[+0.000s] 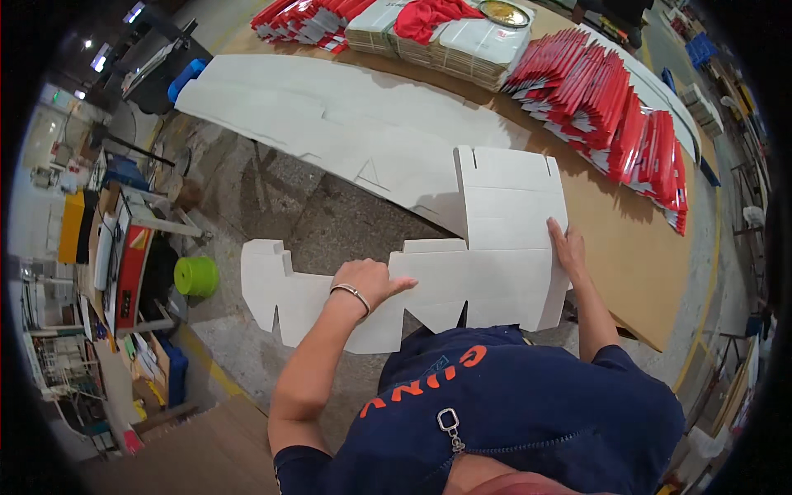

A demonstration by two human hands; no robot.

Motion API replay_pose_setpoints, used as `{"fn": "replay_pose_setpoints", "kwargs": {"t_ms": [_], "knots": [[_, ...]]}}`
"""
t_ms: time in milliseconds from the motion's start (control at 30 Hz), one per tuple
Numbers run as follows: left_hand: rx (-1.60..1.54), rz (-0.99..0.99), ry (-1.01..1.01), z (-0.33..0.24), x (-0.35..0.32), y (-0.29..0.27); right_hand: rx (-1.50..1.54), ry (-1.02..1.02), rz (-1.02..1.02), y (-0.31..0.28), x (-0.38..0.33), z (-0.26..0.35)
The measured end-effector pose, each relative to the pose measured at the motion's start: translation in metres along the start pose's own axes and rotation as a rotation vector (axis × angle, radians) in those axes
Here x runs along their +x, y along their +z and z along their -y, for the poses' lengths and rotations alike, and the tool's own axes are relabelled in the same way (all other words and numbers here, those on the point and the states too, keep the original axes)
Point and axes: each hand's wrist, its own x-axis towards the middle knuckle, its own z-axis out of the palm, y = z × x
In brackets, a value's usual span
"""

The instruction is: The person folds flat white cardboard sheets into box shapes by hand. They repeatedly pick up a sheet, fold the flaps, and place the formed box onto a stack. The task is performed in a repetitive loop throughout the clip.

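Note:
A white die-cut cardboard blank (487, 280) with crease lines, slots and V-shaped notches spans the space in front of my body, partly unfolded. My left hand (367, 282), with a bracelet at the wrist, grips its upper edge left of the middle; the thumb points right and the other fingers curl out of sight. At the blank's right edge, my right hand (568, 250) holds the board, fingers along the side. A tall flap of the blank stands toward the table, above the right half. Its left end panel sticks out past my left hand.
A long table (635, 272) with a brown board top carries a white sheet (330, 115), red-and-white flat packs (610, 107), bundled white cardboard (470, 49), a red cloth (429, 16) and a round dish (504, 13). At left stand a green bucket (195, 276) and a red-sided machine (132, 276).

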Motion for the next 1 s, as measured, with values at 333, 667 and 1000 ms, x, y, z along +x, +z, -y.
{"fn": "replay_pose_setpoints", "kwargs": {"t_ms": [333,667,1000], "knots": [[0.261,0.016,0.150,0.102,0.135,-0.142,0.060,0.321,-0.131,0.102,0.065,0.079],[0.211,0.131,0.480,0.121,0.249,-0.213,-0.106,0.486,-0.338,0.090,0.096,0.090],[-0.065,0.156,0.643,0.158,0.406,-0.103,-0.020,0.003,-0.135,0.192,0.152,0.186]]}}
